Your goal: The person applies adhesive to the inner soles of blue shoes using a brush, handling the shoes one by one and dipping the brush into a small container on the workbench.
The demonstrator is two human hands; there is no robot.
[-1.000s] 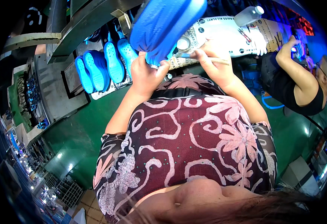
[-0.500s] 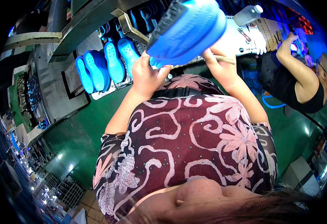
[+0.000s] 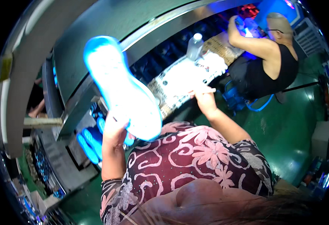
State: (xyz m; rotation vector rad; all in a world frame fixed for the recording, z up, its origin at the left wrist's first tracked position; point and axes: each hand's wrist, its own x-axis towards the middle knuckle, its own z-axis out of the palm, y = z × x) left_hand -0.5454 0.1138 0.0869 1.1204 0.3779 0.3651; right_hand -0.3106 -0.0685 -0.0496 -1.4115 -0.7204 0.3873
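White sheet (image 3: 177, 80) with dark round print, too small to read; left of it, raised, a long, curved, blue-edged shoe sole (image 3: 129, 90), bleached by glare, gripped in the left hand (image 3: 115, 129). The right hand (image 3: 205, 102) pinches a slim, pale stick (image 3: 211, 90).

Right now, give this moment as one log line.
left hand: holds blue-edged shoe sole | right hand: holds thin stick | beyond: translucent bottle, co-worker
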